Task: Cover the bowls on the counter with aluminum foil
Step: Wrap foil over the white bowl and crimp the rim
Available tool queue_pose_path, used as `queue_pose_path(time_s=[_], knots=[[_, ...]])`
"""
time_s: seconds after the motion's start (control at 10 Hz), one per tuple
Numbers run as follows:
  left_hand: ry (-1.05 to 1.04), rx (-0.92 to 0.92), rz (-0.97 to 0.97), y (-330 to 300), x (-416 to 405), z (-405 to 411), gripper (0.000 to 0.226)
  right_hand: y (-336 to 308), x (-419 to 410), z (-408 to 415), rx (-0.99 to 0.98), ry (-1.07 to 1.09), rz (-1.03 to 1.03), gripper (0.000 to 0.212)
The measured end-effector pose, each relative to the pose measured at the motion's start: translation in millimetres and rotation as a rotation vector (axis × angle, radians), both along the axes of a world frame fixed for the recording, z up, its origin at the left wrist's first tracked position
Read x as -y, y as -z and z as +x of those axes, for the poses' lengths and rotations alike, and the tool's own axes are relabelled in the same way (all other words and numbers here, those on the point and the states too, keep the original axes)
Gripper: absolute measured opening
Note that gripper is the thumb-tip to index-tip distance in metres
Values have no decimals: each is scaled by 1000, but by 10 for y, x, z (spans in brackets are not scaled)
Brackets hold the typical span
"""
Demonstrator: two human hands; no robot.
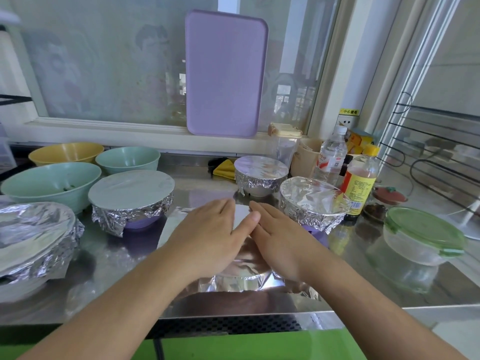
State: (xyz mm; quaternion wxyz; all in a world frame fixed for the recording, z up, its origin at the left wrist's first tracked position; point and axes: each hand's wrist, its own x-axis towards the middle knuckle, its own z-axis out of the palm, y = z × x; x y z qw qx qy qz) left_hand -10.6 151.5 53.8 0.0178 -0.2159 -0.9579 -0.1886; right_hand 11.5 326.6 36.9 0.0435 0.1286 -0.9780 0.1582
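A sheet of aluminum foil lies over a bowl hidden beneath it at the front middle of the steel desk, its near edge crumpled down. The left hand and the right hand press flat on top, fingers straight and close together, thumbs almost touching, gripping nothing. To do this step well, the palms should probably smooth outward from the centre, then fold the loose skirt tightly under the rim all round. Four foil-wrapped bowls stand around: far left, left of centre, behind and right. Two green bowls and a yellow bowl at back left remain uncovered.
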Motion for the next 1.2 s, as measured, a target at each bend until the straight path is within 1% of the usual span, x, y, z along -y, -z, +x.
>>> queue_pose_path(time_s=[0.1,0.2,0.3,0.4,0.5,0.6,0.7,0.8,0.9,1.0,1.2], knots=[[-18,0,72,70,44,-41,91,44,-30,29,18,59,-101,52],[-49,3,102,87,88,-8,62,50,-62,118,-53,95,-145,47],[-20,-6,203,89,122,67,70,16,-90,181,-67,84,-98,54],[18,-53,75,114,153,42,106,-34,-93,139,-57,89,-23,54],[-45,-35,1,137,127,-15,70,-68,4,-25,-4,62,-16,43],[-60,-57,42,77,116,40,64,-101,170,-180,8,19,-11,54],[-2,-171,52,134,147,65,77,-134,218,-202,-19,30,-40,56],[-72,-125,135,217,213,172,70,-117,187,-206,36,40,16,64],[-70,-114,142,237,287,335,88,-111,201,-216,28,57,26,68],[-99,-60,137,282,349,375,95,-123,187,-195,20,69,-83,52],[-113,5,157,272,331,399,94,-100,108,-59,29,59,-205,47]])
